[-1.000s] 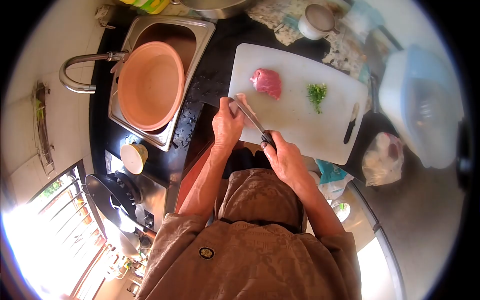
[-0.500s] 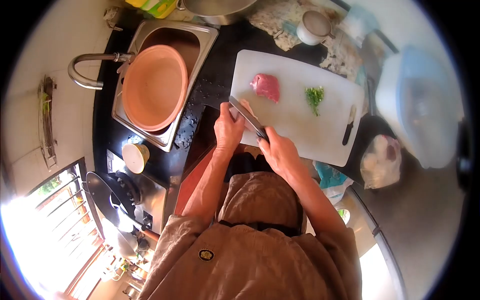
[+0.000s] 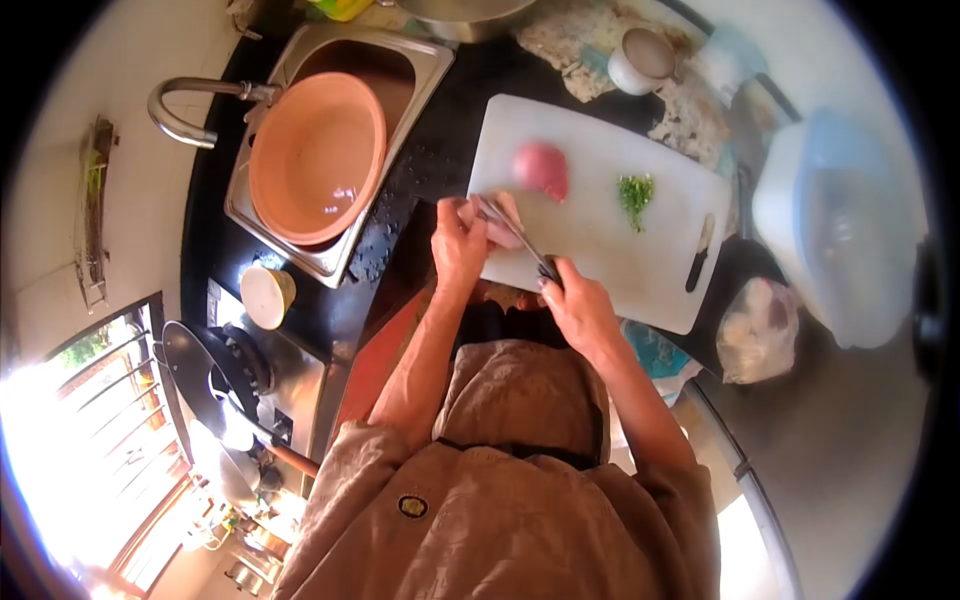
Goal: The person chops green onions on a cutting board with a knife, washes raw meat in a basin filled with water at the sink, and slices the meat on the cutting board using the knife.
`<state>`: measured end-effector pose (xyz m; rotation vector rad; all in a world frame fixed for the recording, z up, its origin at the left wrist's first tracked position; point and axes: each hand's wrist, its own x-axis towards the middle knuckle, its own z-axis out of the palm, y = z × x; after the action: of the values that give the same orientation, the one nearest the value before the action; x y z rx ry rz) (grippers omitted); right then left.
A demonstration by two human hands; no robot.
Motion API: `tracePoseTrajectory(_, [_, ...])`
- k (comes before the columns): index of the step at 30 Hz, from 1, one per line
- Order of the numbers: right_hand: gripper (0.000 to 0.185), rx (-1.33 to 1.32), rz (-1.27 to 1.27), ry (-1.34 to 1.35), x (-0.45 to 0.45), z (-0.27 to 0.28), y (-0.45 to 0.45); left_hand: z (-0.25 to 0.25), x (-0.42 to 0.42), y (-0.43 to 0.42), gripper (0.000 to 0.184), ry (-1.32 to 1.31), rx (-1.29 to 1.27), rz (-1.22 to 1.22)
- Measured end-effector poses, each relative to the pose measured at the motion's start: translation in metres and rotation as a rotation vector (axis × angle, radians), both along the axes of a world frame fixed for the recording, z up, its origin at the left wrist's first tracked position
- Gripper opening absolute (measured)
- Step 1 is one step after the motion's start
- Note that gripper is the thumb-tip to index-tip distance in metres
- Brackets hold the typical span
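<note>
My left hand (image 3: 460, 243) grips a pale pink piece of meat (image 3: 505, 222) at the near left corner of the white cutting board (image 3: 600, 265). Closed round a dark handle, my right hand (image 3: 580, 307) holds a knife (image 3: 520, 236) whose blade points up and left against that piece. A redder chunk of meat (image 3: 541, 170) lies on the board beyond my hands. Chopped green herbs (image 3: 635, 200) form a small pile to its right. Near the board's right edge rests a second, small knife (image 3: 698, 262) with a black handle.
At the left, an orange basin (image 3: 318, 160) sits in the steel sink (image 3: 433, 62) under a faucet (image 3: 180, 115). A yellowish cup (image 3: 267, 296) and a black pan (image 3: 205, 375) are nearer me. A plastic bag (image 3: 760, 330), a blue-white tub (image 3: 835, 230) and a mug (image 3: 640, 62) stand rightward.
The pale piece of meat now shows more between my left hand and the blade. The knife has tilted a little and shifted slightly right. The camera view has moved slightly.
</note>
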<state>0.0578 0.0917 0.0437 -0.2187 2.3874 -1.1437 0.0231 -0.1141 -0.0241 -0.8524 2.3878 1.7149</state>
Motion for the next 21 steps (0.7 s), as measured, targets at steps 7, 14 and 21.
tracePoseTrajectory(7, [0.028,-0.109,-0.176,-0.178,0.018,-0.004,0.019,0.027,0.016,-0.002,0.032,0.148,0.401,0.021])
tracePoseTrajectory(14, [0.039,-0.865,-0.528,-0.615,0.022,0.02,0.038,0.029,0.02,-0.006,0.031,0.021,-0.059,-0.285])
tracePoseTrajectory(21, [0.056,-1.44,-0.595,-1.13,0.02,0.003,0.045,0.08,0.002,-0.011,0.028,0.145,-0.08,-0.153])
